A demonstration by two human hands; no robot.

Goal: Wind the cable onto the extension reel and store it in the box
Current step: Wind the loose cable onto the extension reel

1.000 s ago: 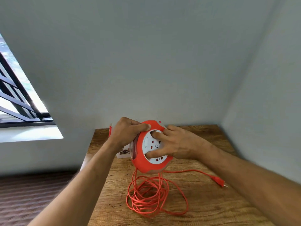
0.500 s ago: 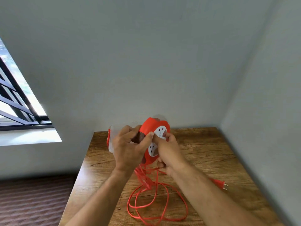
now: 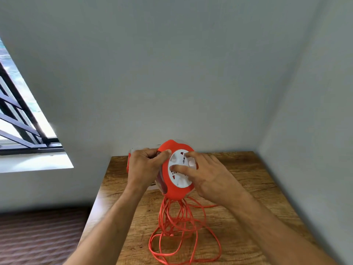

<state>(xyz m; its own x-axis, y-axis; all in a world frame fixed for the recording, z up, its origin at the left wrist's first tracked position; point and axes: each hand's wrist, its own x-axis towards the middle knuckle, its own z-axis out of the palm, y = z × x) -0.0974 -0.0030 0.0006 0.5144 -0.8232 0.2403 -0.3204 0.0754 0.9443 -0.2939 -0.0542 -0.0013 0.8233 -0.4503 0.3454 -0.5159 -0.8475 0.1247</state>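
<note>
**Winding the orange cable onto the reel**

The left hand (image 3: 143, 167) is holding the reel (image 3: 175, 169) up over the worktop (image 3: 248, 188), its fingers (image 3: 162, 154) curled tight around the orange rim. The right hand (image 3: 206, 176) is lying on the white middle, its fingers (image 3: 177, 167) spread and pressing into the holes. Most of the cable (image 3: 181, 236) is hanging down in loose loops on the wood. This looks like the winding step. Next, the white part probably needs turning to pull the cable in. The box is not clearly showing.

Plain room in a home, wooden table (image 3: 238, 180) set into a corner of bare grey walls (image 3: 172, 73), barred window (image 3: 17, 115) with white sill, dark striped floor (image 3: 38, 236)
</note>
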